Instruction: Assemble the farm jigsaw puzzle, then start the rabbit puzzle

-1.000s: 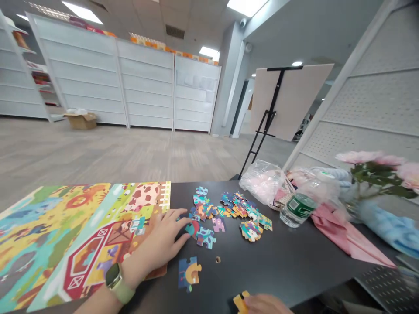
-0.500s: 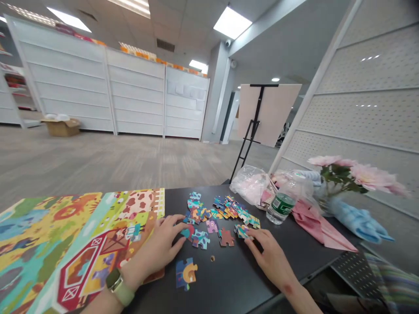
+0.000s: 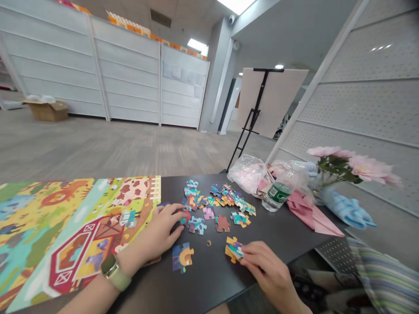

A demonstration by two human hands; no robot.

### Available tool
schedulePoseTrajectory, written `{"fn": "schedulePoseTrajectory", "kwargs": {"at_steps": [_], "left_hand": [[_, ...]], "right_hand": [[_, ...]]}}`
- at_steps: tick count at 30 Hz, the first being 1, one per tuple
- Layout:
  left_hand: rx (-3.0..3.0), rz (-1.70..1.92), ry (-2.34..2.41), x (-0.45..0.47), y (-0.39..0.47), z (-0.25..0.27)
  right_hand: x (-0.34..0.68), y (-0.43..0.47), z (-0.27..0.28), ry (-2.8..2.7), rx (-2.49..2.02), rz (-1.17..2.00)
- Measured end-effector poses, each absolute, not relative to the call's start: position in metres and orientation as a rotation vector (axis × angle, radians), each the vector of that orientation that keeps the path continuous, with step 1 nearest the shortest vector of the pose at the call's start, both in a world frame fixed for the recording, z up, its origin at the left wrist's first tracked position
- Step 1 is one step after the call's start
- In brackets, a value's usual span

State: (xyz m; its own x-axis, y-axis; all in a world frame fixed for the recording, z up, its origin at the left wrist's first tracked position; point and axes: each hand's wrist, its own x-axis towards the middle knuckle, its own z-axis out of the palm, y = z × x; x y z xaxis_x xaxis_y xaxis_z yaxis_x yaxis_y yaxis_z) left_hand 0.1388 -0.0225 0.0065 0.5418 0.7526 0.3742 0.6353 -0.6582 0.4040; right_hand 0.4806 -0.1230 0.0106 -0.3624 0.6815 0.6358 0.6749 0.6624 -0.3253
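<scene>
Yellow-teal puzzle piece (image 3: pixel 233 250) juts from right grip (image 3: pixel 270 267), clamped on its edge; left grip (image 3: pixel 164 224) spread beside clustered pieces (image 3: pixel 197 226).

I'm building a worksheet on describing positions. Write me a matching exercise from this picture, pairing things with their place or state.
1. Bare right hand
2. Clear plastic bottle with green label
3. Brown cardboard box

A. On the grey carpeted floor
B. Holding a yellow-and-teal jigsaw piece
C. On the black table, beside pink cloth

Pairs: 1-B; 2-C; 3-A
</scene>
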Motion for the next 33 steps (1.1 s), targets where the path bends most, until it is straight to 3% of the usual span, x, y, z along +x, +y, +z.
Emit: {"fn": "schedulePoseTrajectory", "kwargs": {"at_steps": [5,10,17,24,33], "left_hand": [[2.548,0.785,1.164,0.139,-0.022,0.005],[2.559,0.801,1.156,0.14,-0.021,0.004],[2.544,0.814,1.145,0.14,-0.019,0.001],[2.545,0.801,1.135,0.14,-0.021,0.002],[2.562,0.802,1.159,0.139,-0.021,0.002]], "right_hand": [[0.505,-0.11,0.014,-1.971,-1.104,-0.276],[0.495,-0.119,0.018,-2.234,-1.271,-0.24],[0.435,-0.152,0.011,-2.456,-0.719,-0.093],[0.454,-0.099,0.013,-1.993,-1.432,-0.133],[0.568,-0.049,-0.013,-2.002,-1.633,-0.107]]}}
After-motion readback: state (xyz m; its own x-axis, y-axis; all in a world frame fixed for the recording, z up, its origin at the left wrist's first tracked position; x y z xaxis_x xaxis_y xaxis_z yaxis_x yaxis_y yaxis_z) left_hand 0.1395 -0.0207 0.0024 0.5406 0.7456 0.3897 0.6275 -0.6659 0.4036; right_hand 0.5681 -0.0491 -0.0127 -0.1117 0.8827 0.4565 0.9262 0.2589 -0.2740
